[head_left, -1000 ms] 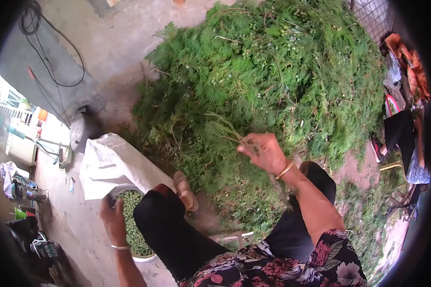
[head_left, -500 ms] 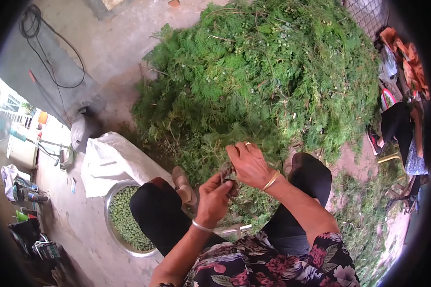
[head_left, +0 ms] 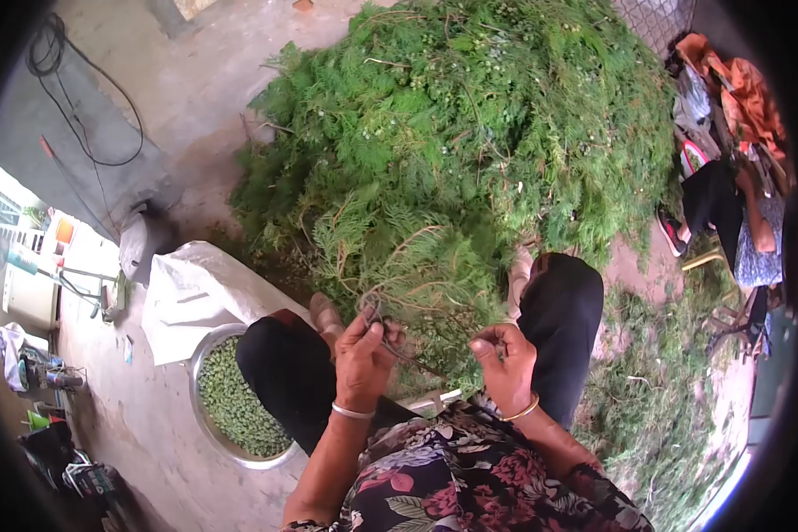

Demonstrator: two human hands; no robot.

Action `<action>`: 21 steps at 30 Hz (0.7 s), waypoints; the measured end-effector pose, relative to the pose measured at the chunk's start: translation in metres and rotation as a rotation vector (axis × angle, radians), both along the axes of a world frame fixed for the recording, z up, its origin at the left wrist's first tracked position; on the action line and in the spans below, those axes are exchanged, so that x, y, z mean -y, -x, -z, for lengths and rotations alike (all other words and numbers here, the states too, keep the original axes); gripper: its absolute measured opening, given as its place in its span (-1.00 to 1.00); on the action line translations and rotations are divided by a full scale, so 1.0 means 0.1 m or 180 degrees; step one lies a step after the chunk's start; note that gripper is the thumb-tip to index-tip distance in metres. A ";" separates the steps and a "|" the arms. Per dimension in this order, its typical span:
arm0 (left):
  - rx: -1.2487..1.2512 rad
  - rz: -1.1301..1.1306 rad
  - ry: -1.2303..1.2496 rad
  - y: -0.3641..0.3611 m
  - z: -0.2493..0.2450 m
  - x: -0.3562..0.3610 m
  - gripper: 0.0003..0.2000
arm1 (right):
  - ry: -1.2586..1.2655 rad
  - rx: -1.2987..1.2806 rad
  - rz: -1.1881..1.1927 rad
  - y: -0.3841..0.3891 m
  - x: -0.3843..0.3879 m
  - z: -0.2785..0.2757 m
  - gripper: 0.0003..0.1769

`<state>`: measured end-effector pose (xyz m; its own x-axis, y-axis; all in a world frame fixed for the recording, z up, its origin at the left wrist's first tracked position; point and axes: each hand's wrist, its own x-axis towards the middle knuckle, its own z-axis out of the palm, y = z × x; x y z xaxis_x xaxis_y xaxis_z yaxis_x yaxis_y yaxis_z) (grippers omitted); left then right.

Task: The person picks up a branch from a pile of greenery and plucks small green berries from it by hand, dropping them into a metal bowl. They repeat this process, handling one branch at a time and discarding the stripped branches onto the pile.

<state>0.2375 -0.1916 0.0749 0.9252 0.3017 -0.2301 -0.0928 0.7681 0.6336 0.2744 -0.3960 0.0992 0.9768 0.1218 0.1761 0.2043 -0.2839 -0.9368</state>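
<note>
My left hand (head_left: 362, 365) is closed in front of my lap around the thin brown stems of a leafy evergreen branch (head_left: 408, 257), whose green sprays fan out away from me. A dark, thin piece sticks out by the left fingertips; its kind is hard to make out. To the right, my right hand (head_left: 507, 365) is pinched, thumb against forefinger, beside some green sprigs. What it holds, if anything, is too small to name. Just beyond both hands rises a large heap of cut evergreen branches (head_left: 470, 133).
By my left knee stands a metal basin (head_left: 195, 390) filled with small green cones (head_left: 235, 399). A white sack (head_left: 195, 293) lies behind it. Another person (head_left: 758, 222) sits at the far right near an orange cloth (head_left: 754, 97). Loose sprigs (head_left: 656, 417) litter the right floor.
My hands have moved apart: the right came back toward my right knee, the left shifted slightly left. The held branch now shows spread out beyond the left hand. The view has shifted a little.
</note>
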 end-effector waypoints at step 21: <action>-0.0435 0.0419 -0.0393 0.37 -0.15 -0.05 -0.69 | -0.0319 -0.0148 -0.0874 -0.55 -0.43 -0.05 -0.70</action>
